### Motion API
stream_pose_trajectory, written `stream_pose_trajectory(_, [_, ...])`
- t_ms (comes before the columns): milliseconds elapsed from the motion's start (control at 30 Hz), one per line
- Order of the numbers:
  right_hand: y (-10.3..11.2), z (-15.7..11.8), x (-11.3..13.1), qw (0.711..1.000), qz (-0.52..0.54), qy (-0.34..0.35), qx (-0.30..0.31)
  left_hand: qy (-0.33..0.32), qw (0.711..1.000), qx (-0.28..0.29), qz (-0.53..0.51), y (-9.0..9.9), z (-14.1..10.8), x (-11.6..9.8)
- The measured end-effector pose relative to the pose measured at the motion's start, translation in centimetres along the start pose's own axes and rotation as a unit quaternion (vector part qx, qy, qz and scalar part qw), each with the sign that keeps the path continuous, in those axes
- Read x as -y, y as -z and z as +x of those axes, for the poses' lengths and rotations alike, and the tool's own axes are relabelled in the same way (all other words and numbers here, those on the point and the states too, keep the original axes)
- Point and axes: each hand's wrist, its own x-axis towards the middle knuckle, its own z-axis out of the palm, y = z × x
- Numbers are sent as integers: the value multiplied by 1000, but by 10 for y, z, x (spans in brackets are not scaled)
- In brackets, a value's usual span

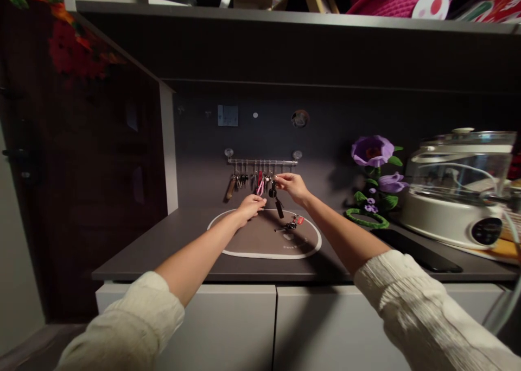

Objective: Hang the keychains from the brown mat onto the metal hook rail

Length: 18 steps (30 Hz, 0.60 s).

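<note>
Right hand (pixel 292 185): thumb and fingertips pinched at the top of a black key bunch (pixel 279 208), just below the hook rail (pixel 262 161). Holding it high probably keeps the ring near hook level and lets the tag dangle free. Whether the ring sits on a hook: cannot tell at this size.

Left hand (pixel 251 208): lower, fingers together, just beneath a pink strap (pixel 260 188) among the hanging keys. Whether it grips anything: cannot tell. Position would suit steadying from below.

Rail hangs level between two suction cups (pixel 228 152), presumably to spread the load; separate hooks keep the sets sorted. Another key set with a red tag (pixel 300 219) lies on the oval mat (pixel 248 243), which likely shields the counter (pixel 163 246) from scratches.
</note>
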Motion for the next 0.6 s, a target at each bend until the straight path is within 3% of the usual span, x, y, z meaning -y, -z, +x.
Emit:
stream_pose_trajectory(100, [4,10,-1,1000,-14,-4,-20,-97,991,-77,46,-16,13,4])
stream_pose_trajectory(233, [9,25,-3,998,-25,8,-65,-221,951,-136,166,-27,19,15])
stream_pose_trajectory(333, [11,36,-6,995,-38,14,-87,-291,902,-139,287,-27,13,21])
stream_pose_trajectory(433, [13,47,-9,993,-46,16,-106,-335,848,-108,396,-23,6,26])
stream_pose_trajectory(600, [17,62,-14,990,-34,16,-137,-338,822,-101,447,-21,6,30])
